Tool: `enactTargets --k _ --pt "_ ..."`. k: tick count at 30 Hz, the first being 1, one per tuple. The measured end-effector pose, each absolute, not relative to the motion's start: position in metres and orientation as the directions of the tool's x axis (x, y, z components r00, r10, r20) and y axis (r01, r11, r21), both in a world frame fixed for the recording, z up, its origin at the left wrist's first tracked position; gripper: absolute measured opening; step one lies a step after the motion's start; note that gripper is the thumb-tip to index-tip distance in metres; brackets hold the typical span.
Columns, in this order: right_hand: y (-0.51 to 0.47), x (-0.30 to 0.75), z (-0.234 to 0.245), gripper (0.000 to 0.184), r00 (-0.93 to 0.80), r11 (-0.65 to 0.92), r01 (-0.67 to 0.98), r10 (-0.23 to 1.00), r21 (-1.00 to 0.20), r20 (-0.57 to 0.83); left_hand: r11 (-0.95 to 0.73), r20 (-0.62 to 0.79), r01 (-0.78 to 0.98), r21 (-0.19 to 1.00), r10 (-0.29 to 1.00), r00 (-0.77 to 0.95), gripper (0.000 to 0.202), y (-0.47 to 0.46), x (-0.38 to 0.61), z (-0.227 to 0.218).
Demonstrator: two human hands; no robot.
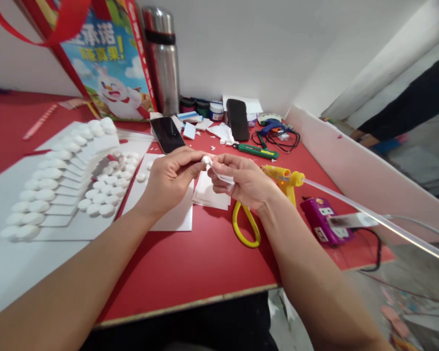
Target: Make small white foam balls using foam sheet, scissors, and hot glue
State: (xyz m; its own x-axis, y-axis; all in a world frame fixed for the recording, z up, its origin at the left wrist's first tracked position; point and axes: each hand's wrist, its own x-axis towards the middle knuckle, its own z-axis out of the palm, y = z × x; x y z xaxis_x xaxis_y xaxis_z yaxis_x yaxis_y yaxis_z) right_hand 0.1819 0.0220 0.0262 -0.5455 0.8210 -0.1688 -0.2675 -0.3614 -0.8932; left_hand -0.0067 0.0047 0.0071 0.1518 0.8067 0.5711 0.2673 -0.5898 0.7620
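Note:
Both my hands meet above the red table point(190, 263). My left hand point(170, 178) pinches a small white round piece point(206, 160) between thumb and fingertips. My right hand point(241, 178) is closed on a white paper strip point(221, 176) just under that piece, its fingertips touching it too. Below the hands lie white paper sheets point(210, 192). To the left, rows of white strips with white oval pieces point(54, 175) lie fanned out, and a cluster of loose white ovals point(108, 187) lies beside them.
Yellow-handled scissors point(246, 226) and a yellow glue gun point(283, 178) with a clear glue stick lie to the right, next to a purple device point(320, 219). A phone point(167, 134), green cutter point(256, 151), steel flask point(163, 58), paint jars and a colourful bag point(109, 63) stand behind.

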Motion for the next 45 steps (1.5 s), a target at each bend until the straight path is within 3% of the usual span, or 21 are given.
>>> enactTargets --k 7,13,18,26,31,35,45 --pt "0.02 0.177 0.021 0.033 -0.331 0.05 -0.07 0.941 -0.996 0.071 -0.544 0.544 0.297 0.785 0.834 0.088 0.015 0.004 -0.007 0.008" --pt "0.015 0.171 0.02 0.031 -0.175 0.143 0.021 0.975 -0.99 0.137 -0.502 0.512 0.264 0.823 0.858 0.038 0.013 0.002 -0.001 0.005" --pt "0.01 0.166 0.016 0.022 -0.07 0.343 0.244 0.939 -0.907 0.336 -0.477 0.494 0.244 0.844 0.87 -0.009 0.014 0.001 0.005 0.0" --pt "0.01 0.168 0.018 0.016 -0.141 0.355 0.169 0.932 -0.92 0.333 -0.41 0.423 0.192 0.892 0.906 -0.028 0.016 0.002 0.003 0.005" --pt "0.008 0.164 0.019 0.014 -0.024 0.34 0.252 0.938 -0.906 0.346 -0.378 0.382 0.099 0.921 0.923 -0.035 0.017 -0.001 0.008 0.002" --pt "0.004 0.158 0.016 0.014 0.045 0.378 0.39 0.903 -0.839 0.428 -0.447 0.465 0.183 0.875 0.883 -0.065 0.013 -0.003 0.011 -0.002" --pt "-0.001 0.158 0.016 0.015 -0.082 0.451 0.321 0.889 -0.833 0.45 -0.59 0.678 0.409 0.696 0.728 -0.103 0.017 -0.007 0.011 -0.004"
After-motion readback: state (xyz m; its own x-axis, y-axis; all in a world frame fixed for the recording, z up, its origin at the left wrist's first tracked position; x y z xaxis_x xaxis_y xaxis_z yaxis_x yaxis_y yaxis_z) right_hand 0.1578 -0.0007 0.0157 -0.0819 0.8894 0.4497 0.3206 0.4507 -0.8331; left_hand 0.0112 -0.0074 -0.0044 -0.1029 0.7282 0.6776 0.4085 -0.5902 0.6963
